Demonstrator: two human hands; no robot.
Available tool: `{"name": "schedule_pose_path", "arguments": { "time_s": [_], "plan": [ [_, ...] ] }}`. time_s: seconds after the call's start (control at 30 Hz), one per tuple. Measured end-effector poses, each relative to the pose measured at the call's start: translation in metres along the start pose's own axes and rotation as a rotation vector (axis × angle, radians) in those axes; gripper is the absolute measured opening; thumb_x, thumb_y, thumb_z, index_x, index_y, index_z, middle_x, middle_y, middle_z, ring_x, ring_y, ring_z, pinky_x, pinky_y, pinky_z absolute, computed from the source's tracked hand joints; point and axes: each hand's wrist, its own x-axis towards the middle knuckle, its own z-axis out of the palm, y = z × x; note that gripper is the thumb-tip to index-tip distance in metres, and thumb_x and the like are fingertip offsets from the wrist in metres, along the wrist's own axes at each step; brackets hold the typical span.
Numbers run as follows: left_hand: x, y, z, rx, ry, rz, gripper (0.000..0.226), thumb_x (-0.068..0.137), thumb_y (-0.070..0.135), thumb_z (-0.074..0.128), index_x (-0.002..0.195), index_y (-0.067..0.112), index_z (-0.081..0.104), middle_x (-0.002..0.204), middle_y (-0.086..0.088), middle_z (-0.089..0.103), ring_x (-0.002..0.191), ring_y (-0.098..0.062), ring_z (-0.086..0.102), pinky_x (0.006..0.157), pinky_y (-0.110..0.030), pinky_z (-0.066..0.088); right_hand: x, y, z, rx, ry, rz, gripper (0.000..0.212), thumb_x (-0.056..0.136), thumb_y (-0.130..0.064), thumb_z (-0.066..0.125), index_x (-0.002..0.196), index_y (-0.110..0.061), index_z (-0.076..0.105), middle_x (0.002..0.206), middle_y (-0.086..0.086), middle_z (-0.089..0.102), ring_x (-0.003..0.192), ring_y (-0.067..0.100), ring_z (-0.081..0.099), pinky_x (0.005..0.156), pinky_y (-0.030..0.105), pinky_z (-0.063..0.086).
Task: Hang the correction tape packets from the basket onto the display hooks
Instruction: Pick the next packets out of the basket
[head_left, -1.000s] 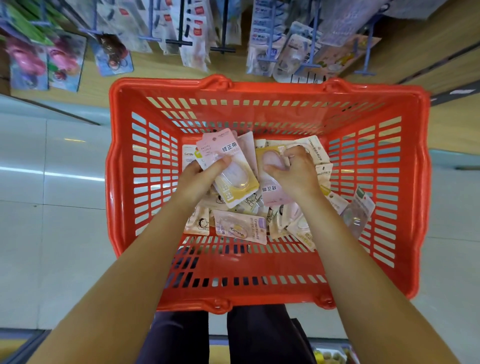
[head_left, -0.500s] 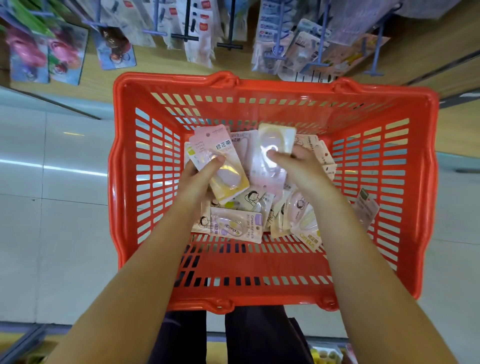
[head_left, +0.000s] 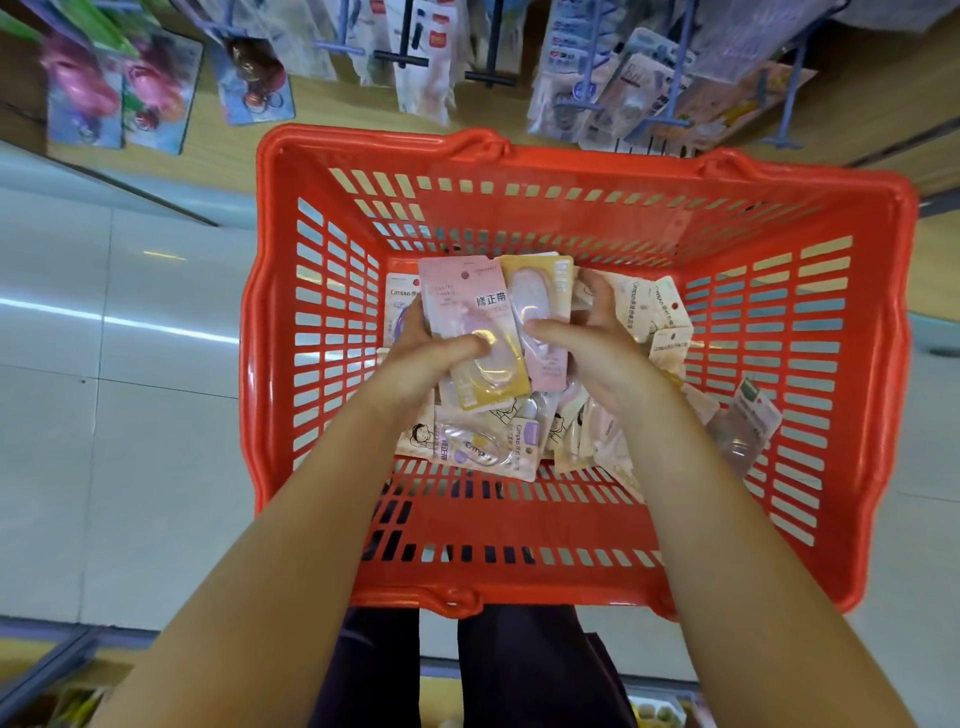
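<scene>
Head view, looking steeply down. At far left, pale floor tiles (head_left: 104, 415) are seen, with pink packaged goods (head_left: 119, 93) hung on the display above them. An orange basket (head_left: 852, 395) with slotted walls is set on the floor below the display hooks (head_left: 498, 78), from which packaged stationery is hung.

Left hand (head_left: 421, 358): reached into the basket, thumb laid across the face of a pink-and-yellow packet (head_left: 475, 332), fingers curled behind it. The packet is gripped and raised above the loose pile. Its long axis is run nearly away from the person, tilted slightly leftward at the top; the pink header end is pointed toward the display and the yellow end toward the person. The printed face is turned up toward the camera.

Just beside it, touching or overlapping along one edge, a yellow-and-pink packet (head_left: 540, 317) is held by the right hand (head_left: 587, 343), thumb pressed on its blister face and fingers wrapped round its right edge. Its long axis is likewise directed away from the person, the yellow end toward the display and the pink end nearest the person, so the two are held side by side with colours reversed.

Beneath both hands, loose packets (head_left: 488, 447) are heaped on the basket floor at mixed angles. At far right, one clear-fronted packet (head_left: 748, 421) is leaned against the right wall, apart from the heap.
</scene>
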Motion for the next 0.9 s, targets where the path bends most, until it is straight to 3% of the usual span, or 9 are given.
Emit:
{"name": "schedule_pose_path", "arguments": {
  "time_s": [0.03, 0.1, 0.23, 0.33, 0.47, 0.53, 0.63, 0.73, 0.9],
  "plan": [
    [-0.002, 0.0, -0.001, -0.005, -0.029, -0.009, 0.076, 0.069, 0.009, 0.08, 0.136, 0.027, 0.05, 0.118, 0.001, 0.073, 0.112, -0.024, 0.071, 0.102, -0.049, 0.055, -0.004, -0.001, -0.005, 0.023, -0.039, 0.013, 0.104, 0.06, -0.026, 0.085, 0.149, -0.037, 0.03, 0.129, 0.005, 0.066, 0.114, 0.029, 0.068, 0.099, 0.06, 0.051],
    [-0.007, 0.0, -0.001, -0.028, -0.084, -0.008, 0.072, 0.064, 0.014, 0.082, 0.129, 0.03, 0.053, 0.115, 0.003, 0.075, 0.113, -0.025, 0.071, 0.106, -0.056, 0.051, -0.012, 0.001, -0.012, 0.047, -0.106, 0.016, 0.087, 0.066, -0.022, 0.082, 0.144, -0.026, 0.045, 0.126, 0.008, 0.069, 0.114, 0.032, 0.068, 0.102, 0.065, 0.047],
    [-0.02, 0.001, 0.005, 0.029, -0.183, 0.051, 0.068, 0.072, 0.023, 0.086, 0.134, 0.026, 0.058, 0.123, -0.003, 0.075, 0.115, -0.028, 0.071, 0.103, -0.057, 0.052, -0.033, 0.006, -0.009, 0.116, -0.162, -0.007, 0.049, 0.081, -0.022, 0.081, 0.126, -0.029, 0.062, 0.121, 0.002, 0.073, 0.116, 0.026, 0.068, 0.104, 0.055, 0.05],
    [-0.032, 0.0, 0.002, -0.028, -0.162, 0.049, 0.052, 0.075, 0.02, 0.077, 0.125, 0.022, 0.064, 0.111, -0.001, 0.078, 0.108, -0.026, 0.073, 0.091, -0.041, 0.058, -0.047, 0.006, -0.008, 0.199, -0.13, -0.027, 0.055, 0.075, -0.027, 0.081, 0.127, -0.026, 0.064, 0.12, 0.005, 0.073, 0.114, 0.028, 0.069, 0.101, 0.054, 0.052],
    [-0.061, 0.006, -0.013, -0.087, -0.117, 0.065, 0.064, 0.071, 0.022, 0.077, 0.133, 0.015, 0.06, 0.102, 0.003, 0.077, 0.096, -0.018, 0.075, 0.074, -0.03, 0.059, -0.077, 0.001, -0.019, 0.337, -0.102, -0.007, 0.053, 0.072, -0.021, 0.085, 0.122, -0.022, 0.066, 0.112, 0.005, 0.076, 0.106, 0.025, 0.072, 0.088, 0.047, 0.056],
    [-0.08, 0.014, -0.016, -0.067, -0.101, 0.09, 0.066, 0.065, 0.025, 0.082, 0.128, 0.018, 0.062, 0.105, 0.002, 0.077, 0.097, -0.019, 0.074, 0.077, -0.034, 0.061, -0.102, -0.008, -0.022, 0.387, -0.098, -0.013, 0.055, 0.072, -0.019, 0.084, 0.123, -0.02, 0.064, 0.11, 0.003, 0.076, 0.104, 0.024, 0.072, 0.082, 0.043, 0.058],
    [-0.114, 0.028, -0.013, -0.07, -0.087, 0.119, 0.064, 0.063, 0.026, 0.084, 0.124, 0.02, 0.065, 0.11, -0.002, 0.077, 0.103, -0.023, 0.074, 0.096, -0.048, 0.056, -0.146, -0.027, -0.025, 0.407, -0.103, -0.062, 0.042, 0.07, -0.021, 0.074, 0.111, -0.024, 0.064, 0.092, -0.006, 0.078, 0.093, 0.017, 0.073, 0.071, 0.037, 0.06],
    [-0.154, 0.047, 0.0, -0.076, -0.098, 0.151, 0.077, 0.056, 0.032, 0.086, 0.128, 0.018, 0.064, 0.114, -0.004, 0.077, 0.105, -0.025, 0.074, 0.092, -0.043, 0.058, -0.191, -0.05, -0.019, 0.4, -0.171, -0.124, 0.032, 0.076, -0.018, 0.062, 0.108, -0.025, 0.061, 0.084, -0.009, 0.078, 0.077, 0.01, 0.075, 0.062, 0.034, 0.06],
    [-0.221, 0.085, 0.025, -0.162, -0.068, 0.231, 0.075, 0.073, 0.035, 0.087, 0.14, 0.02, 0.059, 0.12, -0.001, 0.076, 0.108, -0.019, 0.074, 0.091, -0.037, 0.059, -0.262, -0.086, -0.001, 0.354, -0.155, -0.188, 0.04, 0.077, -0.025, 0.067, 0.117, -0.022, 0.063, 0.094, -0.004, 0.077, 0.08, 0.014, 0.075, 0.057, 0.035, 0.06]
  ]
}}
